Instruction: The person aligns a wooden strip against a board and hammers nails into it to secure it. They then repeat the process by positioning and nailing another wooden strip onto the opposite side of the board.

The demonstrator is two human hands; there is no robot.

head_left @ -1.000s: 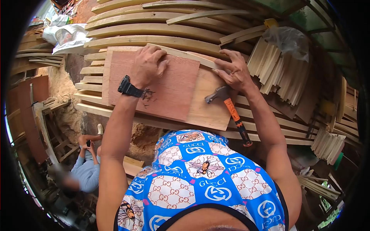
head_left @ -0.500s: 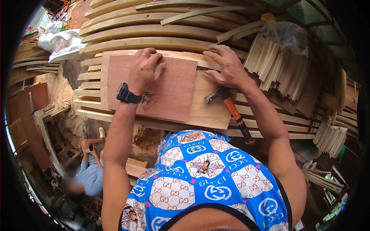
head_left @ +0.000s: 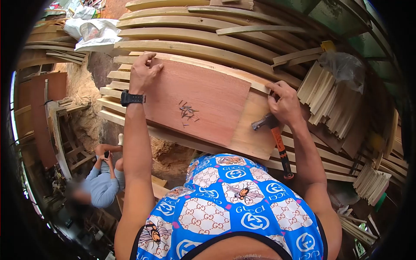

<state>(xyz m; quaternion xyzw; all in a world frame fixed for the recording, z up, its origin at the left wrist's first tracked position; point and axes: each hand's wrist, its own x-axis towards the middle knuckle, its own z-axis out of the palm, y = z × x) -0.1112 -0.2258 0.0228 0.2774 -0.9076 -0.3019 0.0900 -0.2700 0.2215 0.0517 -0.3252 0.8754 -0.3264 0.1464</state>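
Note:
A thin pale wooden strip point(head_left: 212, 66) lies along the far edge of a reddish plywood panel point(head_left: 208, 91). My left hand point(head_left: 143, 74), with a black watch on its wrist, has thumb and finger about the strip's left end at the panel's far corner. At the other end, my right hand point(head_left: 284, 103) pinches the strip, its fingertips partly hidden. A loose heap of small nails point(head_left: 187, 112) rests on the panel. Below my right hand, a claw hammer point(head_left: 279, 143) with an orange and black handle lies over the lighter board point(head_left: 251, 134), its handle past the edge.
Long wooden slats point(head_left: 190, 33) stretch beneath and beyond the boards. Bundled short slats point(head_left: 331, 102) with a clear plastic bag point(head_left: 344, 69) stand at right. A white sack point(head_left: 96, 32) is at far left. A seated person point(head_left: 104, 184) holds a dark object at lower left.
My left hand has moved left to the panel's far corner, uncovering the nails. My right hand has closed at the strip's right end. The view has shifted, and the boards appear more tilted.

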